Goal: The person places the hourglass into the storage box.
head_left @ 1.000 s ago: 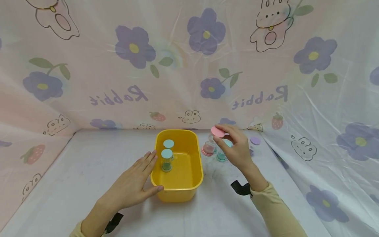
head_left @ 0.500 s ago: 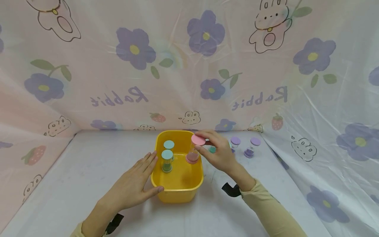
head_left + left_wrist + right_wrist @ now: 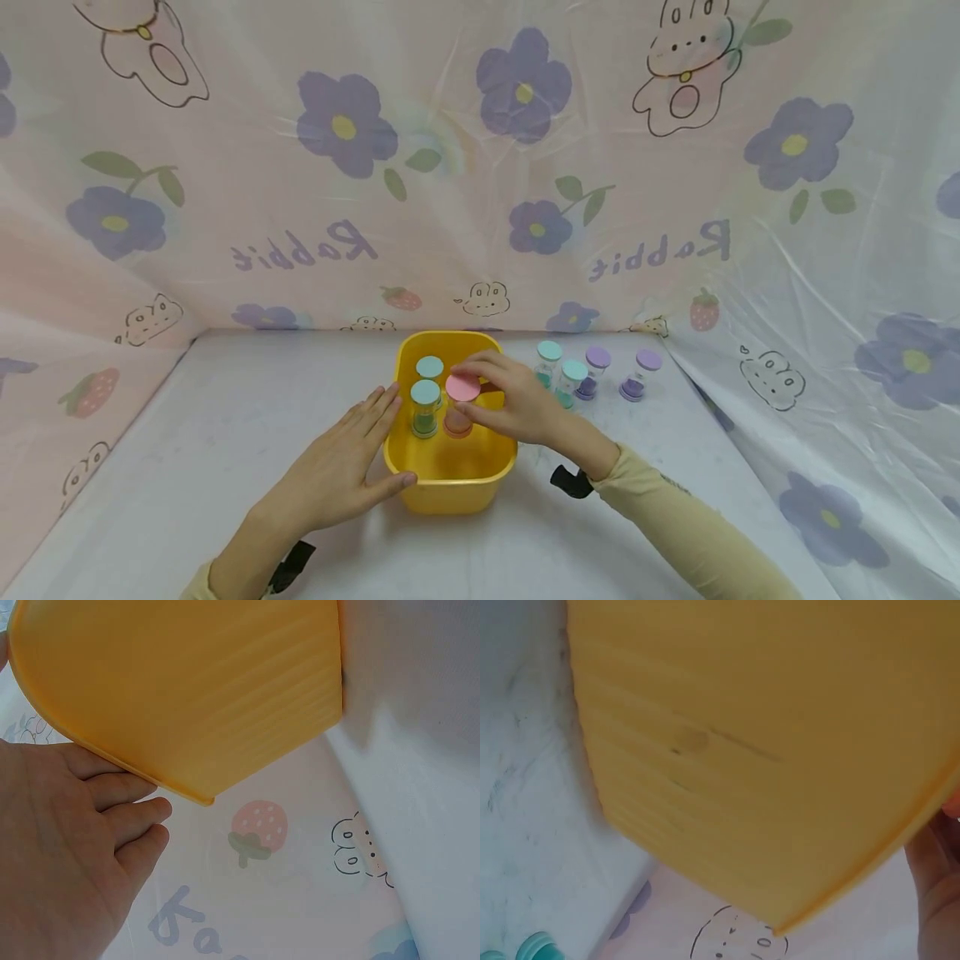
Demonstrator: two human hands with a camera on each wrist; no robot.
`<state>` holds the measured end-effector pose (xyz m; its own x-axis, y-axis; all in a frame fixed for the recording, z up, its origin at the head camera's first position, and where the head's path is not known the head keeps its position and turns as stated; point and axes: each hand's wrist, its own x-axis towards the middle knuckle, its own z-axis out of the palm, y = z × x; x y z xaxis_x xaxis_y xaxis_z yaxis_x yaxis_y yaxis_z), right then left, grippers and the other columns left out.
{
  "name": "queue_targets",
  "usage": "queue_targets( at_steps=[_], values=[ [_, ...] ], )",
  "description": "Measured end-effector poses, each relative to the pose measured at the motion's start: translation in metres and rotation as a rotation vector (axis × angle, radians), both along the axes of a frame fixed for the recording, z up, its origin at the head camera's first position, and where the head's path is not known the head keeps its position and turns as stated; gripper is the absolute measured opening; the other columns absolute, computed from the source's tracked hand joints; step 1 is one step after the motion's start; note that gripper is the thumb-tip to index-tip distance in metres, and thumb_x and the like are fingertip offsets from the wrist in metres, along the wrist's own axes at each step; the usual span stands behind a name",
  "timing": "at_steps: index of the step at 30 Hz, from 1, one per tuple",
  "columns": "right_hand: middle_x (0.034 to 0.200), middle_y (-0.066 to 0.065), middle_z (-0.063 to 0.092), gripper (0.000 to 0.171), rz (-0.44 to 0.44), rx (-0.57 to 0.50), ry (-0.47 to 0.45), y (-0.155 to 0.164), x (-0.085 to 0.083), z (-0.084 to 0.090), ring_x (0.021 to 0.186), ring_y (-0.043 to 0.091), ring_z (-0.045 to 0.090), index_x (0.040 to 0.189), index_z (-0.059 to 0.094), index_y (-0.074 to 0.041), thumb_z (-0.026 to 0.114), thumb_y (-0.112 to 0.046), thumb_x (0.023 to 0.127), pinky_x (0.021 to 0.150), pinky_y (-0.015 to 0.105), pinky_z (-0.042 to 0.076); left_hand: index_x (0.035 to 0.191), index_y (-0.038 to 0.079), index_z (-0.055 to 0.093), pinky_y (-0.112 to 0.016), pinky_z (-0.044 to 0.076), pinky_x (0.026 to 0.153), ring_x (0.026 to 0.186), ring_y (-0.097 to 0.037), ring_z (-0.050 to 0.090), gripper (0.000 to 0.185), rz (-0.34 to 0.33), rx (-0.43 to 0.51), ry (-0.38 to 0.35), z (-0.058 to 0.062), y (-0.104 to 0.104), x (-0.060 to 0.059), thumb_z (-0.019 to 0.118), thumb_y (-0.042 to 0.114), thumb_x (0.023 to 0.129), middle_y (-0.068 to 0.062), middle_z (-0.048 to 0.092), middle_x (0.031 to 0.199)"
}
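A yellow tub stands mid-table. Inside it are two teal-capped sand timers and a pink-capped sand timer. My right hand reaches over the tub's right rim and pinches the pink timer by its top cap, holding it upright beside the teal ones. My left hand lies flat with straight fingers against the tub's left outer wall, thumb at the front corner. The right wrist view shows only the tub's outer wall close up.
Two teal-capped timers and two purple-capped timers stand on the white table to the right of the tub. Floral plastic sheeting walls in the back and both sides.
My right hand carried the pink timer leftward from the group on the table, over the tub's rim and down inside next to the teal timers. The left hand stayed put.
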<state>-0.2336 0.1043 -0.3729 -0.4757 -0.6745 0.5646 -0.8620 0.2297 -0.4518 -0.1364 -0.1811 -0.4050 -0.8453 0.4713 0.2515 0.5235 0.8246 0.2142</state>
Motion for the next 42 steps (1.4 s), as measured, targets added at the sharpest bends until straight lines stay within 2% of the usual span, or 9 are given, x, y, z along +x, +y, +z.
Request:
queue_targets(
  at_steps=[5, 14, 22, 30, 35, 42],
  values=[
    [0.12, 0.009, 0.067, 0.042, 0.024, 0.126, 0.022, -0.007, -0.004, 0.003, 0.1, 0.016, 0.066, 0.128, 0.069, -0.001, 0.081, -0.015, 0.09, 0.087, 0.022, 0.06, 0.164, 0.002, 0.026, -0.054, 0.028, 0.125, 0.158, -0.032, 0.022, 0.097, -0.005, 0.005, 0.004, -0.001, -0.001, 0.0, 0.054, 0.068, 0.099, -0.013, 0.02, 0.172],
    [0.128, 0.008, 0.065, 0.042, 0.112, 0.335, -0.121, -0.023, -0.012, 0.005, 0.111, 0.015, 0.066, 0.132, 0.067, -0.001, 0.077, -0.015, 0.094, 0.094, 0.018, 0.056, 0.162, 0.0, 0.03, -0.054, 0.028, 0.125, 0.158, -0.033, 0.022, 0.096, -0.014, 0.006, 0.021, -0.001, -0.001, -0.001, 0.057, 0.066, 0.098, -0.014, 0.021, 0.171],
    [0.132, 0.005, 0.066, 0.044, 0.123, 0.493, -0.093, -0.037, -0.015, 0.005, 0.113, 0.016, 0.065, 0.134, 0.068, -0.006, 0.078, -0.024, 0.096, 0.095, 0.016, 0.054, 0.162, 0.0, 0.029, -0.054, 0.028, 0.125, 0.158, -0.032, 0.023, 0.096, -0.019, -0.002, 0.03, 0.0, -0.001, 0.0, 0.058, 0.065, 0.098, -0.014, 0.021, 0.171],
    [0.131, 0.004, 0.068, 0.044, 0.165, 0.57, -0.016, -0.048, -0.017, 0.0, 0.114, 0.016, 0.064, 0.134, 0.069, -0.007, 0.077, -0.027, 0.096, 0.102, 0.018, 0.05, 0.163, 0.0, 0.028, -0.055, 0.028, 0.125, 0.158, -0.033, 0.022, 0.097, -0.012, 0.002, 0.024, 0.001, 0.0, 0.0, 0.06, 0.064, 0.098, -0.014, 0.02, 0.172],
    [0.131, 0.003, 0.069, 0.044, 0.154, 0.617, 0.001, -0.053, -0.018, -0.003, 0.123, 0.018, 0.061, 0.133, 0.069, -0.008, 0.078, -0.028, 0.095, 0.111, 0.023, 0.046, 0.163, -0.001, 0.028, -0.055, 0.029, 0.124, 0.158, -0.034, 0.022, 0.097, -0.007, 0.006, 0.026, 0.001, 0.001, 0.001, 0.06, 0.064, 0.098, -0.015, 0.019, 0.172],
    [0.131, 0.002, 0.071, 0.043, 0.141, 0.654, 0.011, -0.057, -0.019, -0.006, 0.126, 0.02, 0.06, 0.134, 0.069, -0.008, 0.078, -0.026, 0.096, 0.114, 0.027, 0.044, 0.163, -0.001, 0.027, -0.054, 0.028, 0.125, 0.158, -0.033, 0.021, 0.099, -0.004, 0.002, 0.019, 0.001, 0.001, 0.002, 0.056, 0.068, 0.098, -0.014, 0.017, 0.173]
  ],
)
